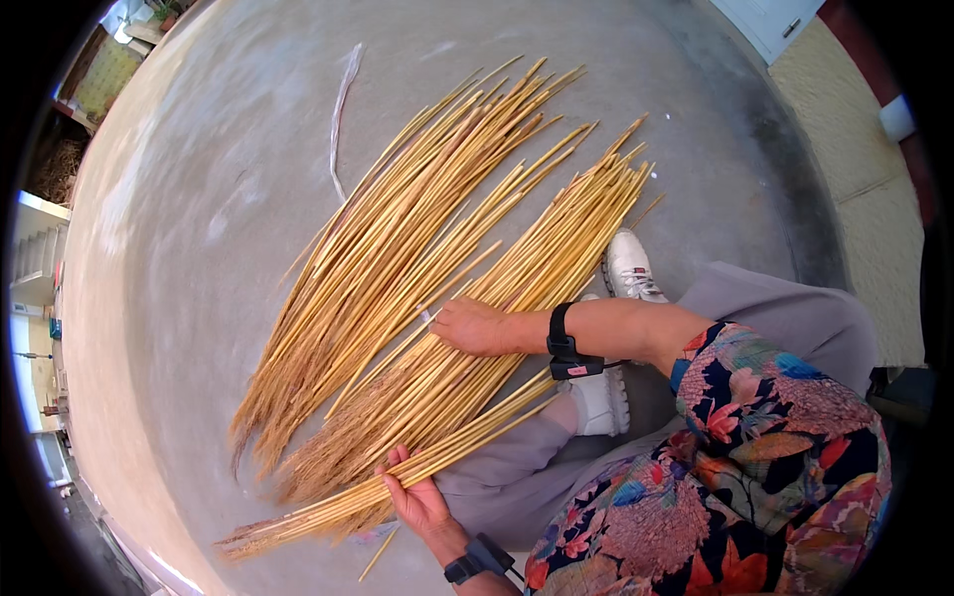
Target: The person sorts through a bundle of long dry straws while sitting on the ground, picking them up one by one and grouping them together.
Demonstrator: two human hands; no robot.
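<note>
A wide spread of long yellow straw stalks [417, 238] lies on the grey concrete floor [199, 228], brushy ends toward the lower left. My right hand [472, 326] rests on the middle of the nearer pile [517, 288], fingers pinching a stalk or two. My left hand [417, 497] grips a small bundle of stalks [397, 482] that lies across my lap and runs toward the lower left. Both wrists wear black bands.
A thin white strip [343, 99] lies on the floor beyond the stalks. My white shoes [626, 268] and grey trousers [775, 308] sit beside the piles. A light wall with a white door [770, 20] stands at the upper right.
</note>
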